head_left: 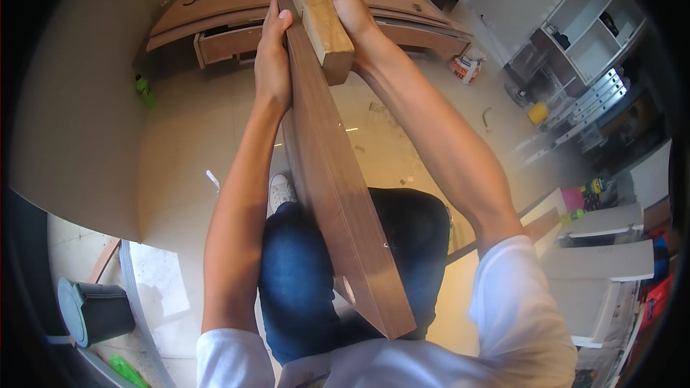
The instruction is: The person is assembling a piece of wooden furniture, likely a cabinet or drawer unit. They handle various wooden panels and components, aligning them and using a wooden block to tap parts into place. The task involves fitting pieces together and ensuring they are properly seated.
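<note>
A long brown wood-grained board (pixel 334 151) runs from far ahead of me back over my lap. Its near end is cut at a slant, with a round hole close to it. My left hand (pixel 273 61) grips the board's left side toward the far end, thumb near the top edge; part of the fingers is hidden. My right hand (pixel 345 11) is closed on a pale wooden block (pixel 327 36), which lies along the board's right side at the far end. The fingers behind the block are mostly out of sight.
Ahead stands a low wooden bench (pixel 230 44) with sheets on it. A white tub (pixel 466 66) is at its right, a green bottle (pixel 144 90) left. A step ladder (pixel 600 97) and shelf unit (pixel 600 25) stand right. A dark bin (pixel 100 310) is near left.
</note>
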Demonstrator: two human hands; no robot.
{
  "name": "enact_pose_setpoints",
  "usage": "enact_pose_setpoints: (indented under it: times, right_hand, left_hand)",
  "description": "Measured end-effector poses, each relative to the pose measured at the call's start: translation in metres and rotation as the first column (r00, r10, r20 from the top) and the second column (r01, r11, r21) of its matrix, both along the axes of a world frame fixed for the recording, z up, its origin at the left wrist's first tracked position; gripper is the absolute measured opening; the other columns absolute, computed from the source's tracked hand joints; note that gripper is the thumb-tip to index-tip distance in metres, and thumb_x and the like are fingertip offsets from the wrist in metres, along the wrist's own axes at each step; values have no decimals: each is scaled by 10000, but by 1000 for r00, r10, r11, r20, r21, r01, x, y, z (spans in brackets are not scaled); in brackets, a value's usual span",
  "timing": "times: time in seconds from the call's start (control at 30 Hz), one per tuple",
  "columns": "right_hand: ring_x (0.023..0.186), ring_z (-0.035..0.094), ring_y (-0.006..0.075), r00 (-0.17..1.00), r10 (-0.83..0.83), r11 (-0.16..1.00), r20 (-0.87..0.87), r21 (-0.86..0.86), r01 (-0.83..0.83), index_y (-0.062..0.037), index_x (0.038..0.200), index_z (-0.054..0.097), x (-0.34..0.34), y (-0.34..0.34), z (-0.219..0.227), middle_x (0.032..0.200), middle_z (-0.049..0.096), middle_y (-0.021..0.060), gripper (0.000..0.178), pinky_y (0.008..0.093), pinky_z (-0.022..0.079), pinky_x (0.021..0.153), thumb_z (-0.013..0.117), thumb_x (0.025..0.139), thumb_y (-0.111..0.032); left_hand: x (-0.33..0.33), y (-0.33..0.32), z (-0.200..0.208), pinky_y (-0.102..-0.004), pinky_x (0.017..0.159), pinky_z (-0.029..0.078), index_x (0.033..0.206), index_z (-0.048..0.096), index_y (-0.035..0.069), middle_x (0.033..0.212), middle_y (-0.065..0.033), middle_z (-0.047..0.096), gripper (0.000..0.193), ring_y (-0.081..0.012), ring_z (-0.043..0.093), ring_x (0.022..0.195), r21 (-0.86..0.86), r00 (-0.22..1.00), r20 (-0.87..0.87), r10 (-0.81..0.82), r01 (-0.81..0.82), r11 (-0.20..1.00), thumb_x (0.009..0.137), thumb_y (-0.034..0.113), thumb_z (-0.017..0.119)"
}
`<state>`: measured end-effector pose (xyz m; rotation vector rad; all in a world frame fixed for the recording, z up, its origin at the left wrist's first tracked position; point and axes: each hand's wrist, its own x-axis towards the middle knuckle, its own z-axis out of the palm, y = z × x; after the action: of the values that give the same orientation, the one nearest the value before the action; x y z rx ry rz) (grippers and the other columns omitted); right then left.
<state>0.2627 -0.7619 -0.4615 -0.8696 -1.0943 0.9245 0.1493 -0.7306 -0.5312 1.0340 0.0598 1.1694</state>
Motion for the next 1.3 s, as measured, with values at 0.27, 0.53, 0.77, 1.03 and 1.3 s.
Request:
enact_pose_setpoints:
  times: [0.27,0.53,0.77,1.03,1.3]
  right_hand:
    - [1264,505,234,1000,10,1000,-25,7,-10,-56,1618,199,-10,-41,-9,1445,465,172,801,360,426,1053,557,934,-270]
    - [1239,523,240,996,2,1000,-87,-3,-3,-81,1607,233,-49,-109,-7,1424,474,181,754,369,458,1022,540,946,-274]
    - [1158,550,225,990,46,999,-130,-6,-47,-104,1580,280,-72,-162,-6,1332,503,162,682,381,487,973,511,961,-275]
    - [1101,546,201,979,9,995,-201,-97,-29,-107,1543,315,-104,-217,0,1284,494,135,642,367,489,946,516,964,-298]
    - [1137,560,183,996,-60,988,-72,-145,49,-44,1531,304,-120,-275,-5,1452,419,119,593,344,495,957,468,1020,-294]
  left_hand:
    - [-4,-9,7,-289,1128,357,1611,280,32,1531,-98,476,761,-178,491,1361,-8,980,-162,118,-121,993,1007,422,528]
    - [-8,-3,10,-321,1163,300,1434,510,-95,1599,-205,409,723,-276,431,1438,180,860,-247,445,-411,894,902,387,595]
    - [-6,-6,9,-307,1144,317,1387,560,-97,1581,-209,435,672,-270,466,1399,116,862,-259,436,-420,900,899,361,627]
    - [-12,18,-4,-305,1112,352,1436,503,-99,1579,-197,439,743,-259,486,1370,298,845,-273,459,-379,876,881,369,660]
    - [-11,18,-4,-314,1103,363,1470,466,-94,1559,-198,459,777,-254,499,1346,317,825,-301,479,-387,866,882,375,664]
